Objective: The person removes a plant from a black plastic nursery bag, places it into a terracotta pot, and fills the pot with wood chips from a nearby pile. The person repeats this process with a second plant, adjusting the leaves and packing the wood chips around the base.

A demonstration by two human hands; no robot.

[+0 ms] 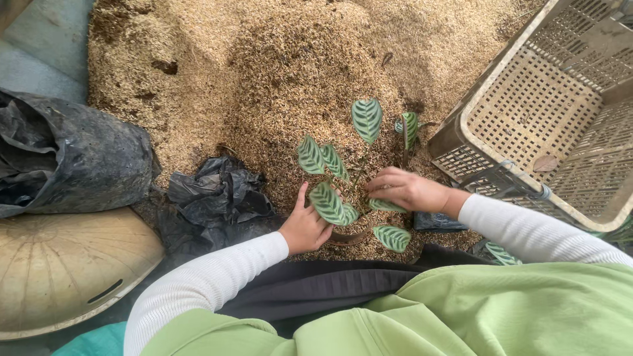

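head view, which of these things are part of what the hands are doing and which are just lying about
In use:
- small plant with striped green leaves, held at its base by left hand and right hand
- heap of tan husk-like mix around it

Lying about:
- beige perforated plastic crate
- crumpled black plastic bags
- large filled black bag
- round tan woven tray

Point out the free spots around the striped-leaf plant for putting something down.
Free: the husk heap beyond the plant, and the empty crate on the right. Crowded: around both hands, left hand and right hand, and by the black bags.
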